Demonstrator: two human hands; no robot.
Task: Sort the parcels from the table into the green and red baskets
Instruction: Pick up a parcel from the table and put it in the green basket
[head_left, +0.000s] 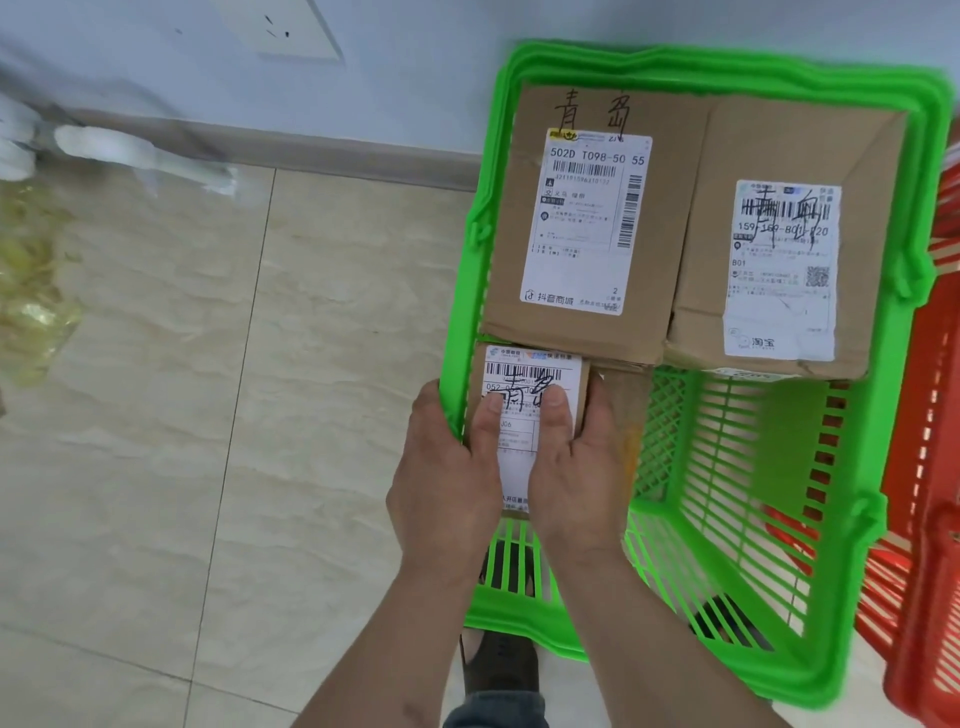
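Both hands hold a small parcel (524, 415) inside the green basket (906, 364), at its near left corner. The left hand (447, 478) grips its left side, the right hand (576, 467) its right, thumbs pressed on the white label. Two larger parcels, one (587, 223) at the far left corner and one (779, 244) at the far right, lie side by side. A red basket (930, 493) stands just beside the green one's right edge, on a tiled floor (208, 415).

Both forearms reach toward 12 o'clock. The left hand (447, 467) and right hand (576, 462) sit side by side, thumbs pressed flat on top, fingers curled under.
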